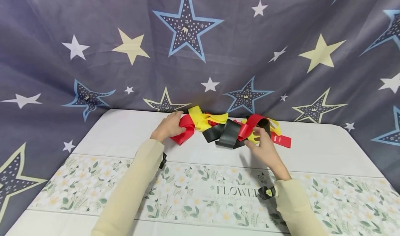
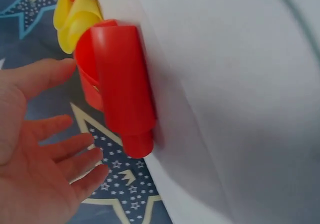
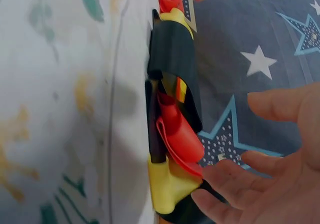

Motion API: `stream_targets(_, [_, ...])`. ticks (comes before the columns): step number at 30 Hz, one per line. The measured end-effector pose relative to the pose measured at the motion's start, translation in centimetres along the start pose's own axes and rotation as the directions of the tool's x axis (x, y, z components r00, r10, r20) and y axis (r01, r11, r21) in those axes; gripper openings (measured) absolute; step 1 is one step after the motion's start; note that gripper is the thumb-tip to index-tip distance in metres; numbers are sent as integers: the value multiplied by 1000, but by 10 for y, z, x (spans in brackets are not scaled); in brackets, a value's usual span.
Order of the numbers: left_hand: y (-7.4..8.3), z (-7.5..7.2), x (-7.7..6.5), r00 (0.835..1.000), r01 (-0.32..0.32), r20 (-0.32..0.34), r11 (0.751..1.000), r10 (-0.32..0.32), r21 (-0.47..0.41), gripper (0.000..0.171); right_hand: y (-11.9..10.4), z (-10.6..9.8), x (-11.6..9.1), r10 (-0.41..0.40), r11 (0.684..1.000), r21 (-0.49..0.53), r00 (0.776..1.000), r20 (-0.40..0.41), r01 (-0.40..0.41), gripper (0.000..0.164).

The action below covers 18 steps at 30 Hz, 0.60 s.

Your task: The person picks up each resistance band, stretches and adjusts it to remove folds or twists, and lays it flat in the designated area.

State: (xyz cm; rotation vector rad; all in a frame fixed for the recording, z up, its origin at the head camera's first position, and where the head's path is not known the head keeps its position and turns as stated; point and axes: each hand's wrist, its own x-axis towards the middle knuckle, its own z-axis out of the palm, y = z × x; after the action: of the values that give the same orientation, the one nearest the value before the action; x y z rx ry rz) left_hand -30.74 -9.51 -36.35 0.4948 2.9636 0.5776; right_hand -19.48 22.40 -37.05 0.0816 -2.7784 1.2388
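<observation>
Left hand (image 1: 170,126) and right hand (image 1: 265,148), fingers spread, hold nothing; ribbons (image 1: 229,134) lie heaped together on the tabletop (image 1: 328,151), none set apart, so work seems barely begun.

The bands (image 1: 229,134) look smooth and softly glossy, the backdrop (image 1: 237,48) creased cloth.

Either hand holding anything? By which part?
Nothing held. The left hand is open beside a red band; the right hand is open near a second red band. Light contact can't be ruled out.
</observation>
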Motion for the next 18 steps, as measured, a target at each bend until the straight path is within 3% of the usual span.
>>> stream_targets(8, [-6,13,11,994,65,91,998,-65,6,73,-8,21,-1,-48,997,56,999,0,48,50])
stream_targets(13, [-7,13,11,995,93,44,996,-93,1,61,-18,30,0,-84,995,51,996,-3,84,48])
stream_targets(18, [-3,6,8,997,72,-2,997,-72,-8,47,-30,40,4,-118,992,57,993,29,116,50])
